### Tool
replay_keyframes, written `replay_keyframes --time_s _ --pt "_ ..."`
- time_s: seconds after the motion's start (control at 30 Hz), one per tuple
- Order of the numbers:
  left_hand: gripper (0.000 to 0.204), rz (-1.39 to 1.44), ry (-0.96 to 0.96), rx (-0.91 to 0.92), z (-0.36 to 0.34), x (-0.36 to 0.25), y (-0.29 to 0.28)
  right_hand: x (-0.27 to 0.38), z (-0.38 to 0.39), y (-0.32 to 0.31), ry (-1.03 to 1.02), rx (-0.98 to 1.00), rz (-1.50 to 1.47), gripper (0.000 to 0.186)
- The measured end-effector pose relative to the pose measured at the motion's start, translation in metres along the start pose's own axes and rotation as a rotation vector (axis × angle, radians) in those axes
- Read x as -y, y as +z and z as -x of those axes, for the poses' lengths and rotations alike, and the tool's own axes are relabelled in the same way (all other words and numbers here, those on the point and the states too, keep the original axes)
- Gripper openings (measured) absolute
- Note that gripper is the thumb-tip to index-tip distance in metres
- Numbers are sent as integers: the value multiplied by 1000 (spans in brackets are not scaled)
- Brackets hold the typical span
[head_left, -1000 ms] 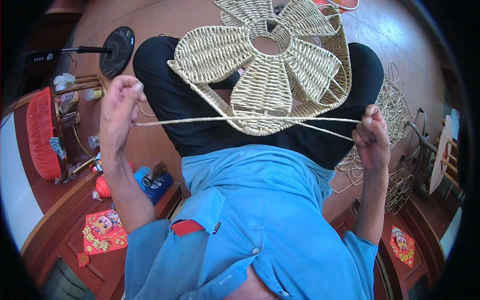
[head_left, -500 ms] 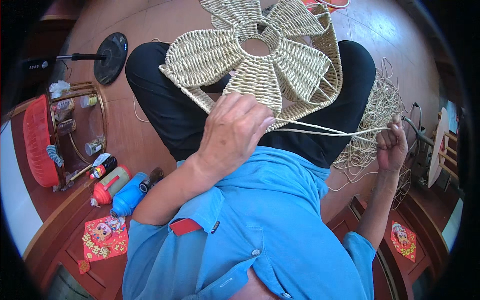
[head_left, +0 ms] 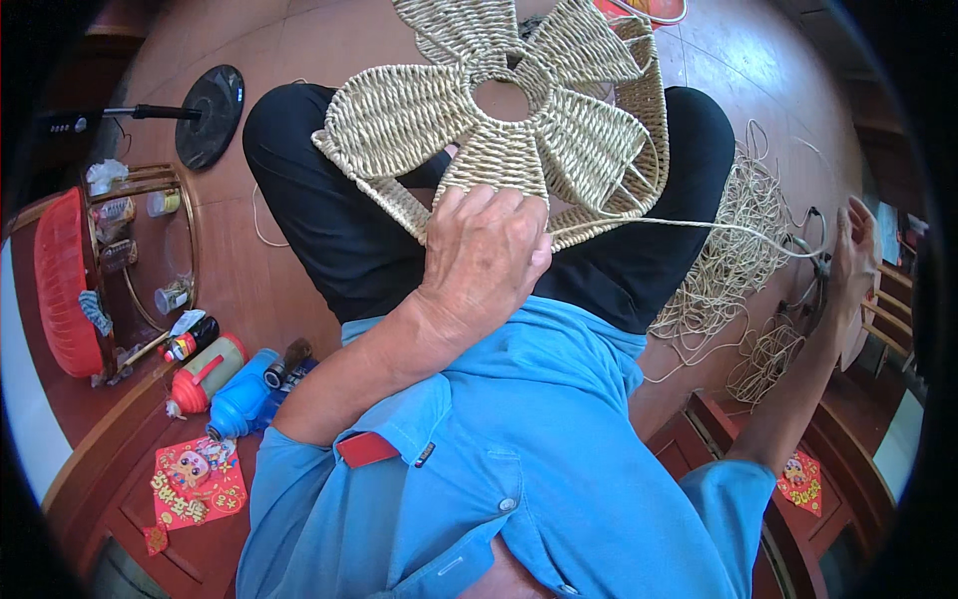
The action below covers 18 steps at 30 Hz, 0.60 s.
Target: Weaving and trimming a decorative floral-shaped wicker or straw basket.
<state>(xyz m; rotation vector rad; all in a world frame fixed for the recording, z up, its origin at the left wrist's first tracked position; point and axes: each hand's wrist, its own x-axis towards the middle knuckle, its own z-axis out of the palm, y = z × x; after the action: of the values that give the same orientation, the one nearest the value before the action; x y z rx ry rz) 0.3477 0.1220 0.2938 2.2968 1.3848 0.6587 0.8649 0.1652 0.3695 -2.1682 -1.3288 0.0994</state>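
Observation:
Across my lap rests a woven straw-cord basket, its face shaped like a flower with broad petals around a round hole. My left hand is closed over the rim at the lowest petal, thumb toward the right. From beside that hand a pale cord runs out to the right and bends into a loose loop. Beyond the loop, at the far right, my right hand is raised with its fingers stretched out. No cord shows in its fingers.
A tangled heap of cord lies on the floor by my right knee. A wooden stool stands at the far right. To the left are a fan base, a rack with a red basket, and flasks.
My right hand has moved outward to the right and opened, letting go of the cord. The double strand has become one strand with a loose loop. My left hand stays on the basket.

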Motion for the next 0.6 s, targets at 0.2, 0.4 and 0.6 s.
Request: replay_keyframes --time_s 0.2,0.4,0.6 --pt "23 -32 -3 13 1 -1 4 167 194 78 -297 568 -318 24" --pt "20 -17 5 9 4 -1 2 215 232 116 -350 706 -338 45" --pt "21 -23 17 -29 7 1 5 214 222 122 -324 862 -258 49"
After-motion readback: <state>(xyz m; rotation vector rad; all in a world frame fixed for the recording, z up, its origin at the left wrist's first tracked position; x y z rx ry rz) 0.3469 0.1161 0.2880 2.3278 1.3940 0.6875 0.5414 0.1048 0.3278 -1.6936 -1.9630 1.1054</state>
